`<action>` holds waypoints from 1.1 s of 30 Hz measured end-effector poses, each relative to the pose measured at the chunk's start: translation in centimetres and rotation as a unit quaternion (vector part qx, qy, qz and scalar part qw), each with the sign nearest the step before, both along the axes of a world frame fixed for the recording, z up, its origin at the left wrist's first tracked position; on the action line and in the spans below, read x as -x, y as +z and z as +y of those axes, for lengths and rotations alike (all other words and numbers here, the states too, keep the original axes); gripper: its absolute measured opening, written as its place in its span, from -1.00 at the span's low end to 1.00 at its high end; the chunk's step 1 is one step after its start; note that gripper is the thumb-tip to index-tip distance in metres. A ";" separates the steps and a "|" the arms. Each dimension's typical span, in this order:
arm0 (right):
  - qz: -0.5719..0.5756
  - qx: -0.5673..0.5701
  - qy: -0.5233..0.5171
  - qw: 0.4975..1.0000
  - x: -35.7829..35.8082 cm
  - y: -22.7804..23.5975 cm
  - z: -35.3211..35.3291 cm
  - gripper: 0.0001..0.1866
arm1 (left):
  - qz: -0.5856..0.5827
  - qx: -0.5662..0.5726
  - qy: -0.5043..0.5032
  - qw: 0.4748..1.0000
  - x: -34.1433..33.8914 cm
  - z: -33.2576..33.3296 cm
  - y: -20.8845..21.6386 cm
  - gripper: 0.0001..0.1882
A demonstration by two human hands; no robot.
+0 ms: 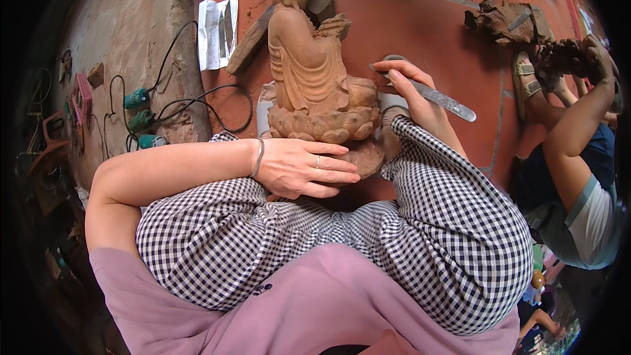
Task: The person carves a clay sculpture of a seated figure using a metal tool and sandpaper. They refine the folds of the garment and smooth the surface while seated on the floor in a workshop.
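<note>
A carved brown wooden statue (305,59) of a seated, robed figure lies before me on its back or stands with its head away from me. Its lotus-shaped base (322,123) is nearest my lap, between my legs. My left hand (302,166) lies flat against the bottom of that base, fingers stretched out. To the right of the statue, my right hand (420,95) is closed around a metal file (450,103) with a rounded grey tip and a bent far end. The file is apart from the statue.
Red tiles (407,26) make up the floor. A wooden block (250,43) and a paper sheet (218,33) lie left of the statue. Teal power tools (137,98) with black cables lie farther left. At right another person (572,138) holds a dark carved piece (559,66).
</note>
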State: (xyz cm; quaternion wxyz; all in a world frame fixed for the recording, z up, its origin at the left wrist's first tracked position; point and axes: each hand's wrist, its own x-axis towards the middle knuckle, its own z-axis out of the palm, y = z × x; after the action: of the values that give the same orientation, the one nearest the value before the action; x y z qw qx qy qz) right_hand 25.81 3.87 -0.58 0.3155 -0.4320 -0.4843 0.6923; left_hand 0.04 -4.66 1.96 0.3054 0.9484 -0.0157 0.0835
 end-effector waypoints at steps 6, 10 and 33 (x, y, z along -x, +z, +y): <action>0.028 -0.009 0.013 0.999 -1.5 1.2 -0.6 -0.87 | -0.064 0.019 0.007 0.998 -0.7 0.2 -1.4 -0.60; -0.023 -0.089 0.030 0.995 -2.1 0.7 -0.4 -0.87 | -0.081 0.017 -0.004 0.997 -0.5 0.4 -1.6 -0.63; -0.074 -0.202 0.056 0.975 -1.1 1.5 0.5 -0.93 | -0.099 -0.008 -0.007 0.995 -1.0 1.4 -1.2 -0.75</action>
State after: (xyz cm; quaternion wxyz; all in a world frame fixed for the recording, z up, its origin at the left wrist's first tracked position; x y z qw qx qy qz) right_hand 26.93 4.39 0.92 0.3199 -0.3817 -0.6595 0.5631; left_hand 0.99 -3.26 0.80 0.2950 0.9378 -0.0532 0.1750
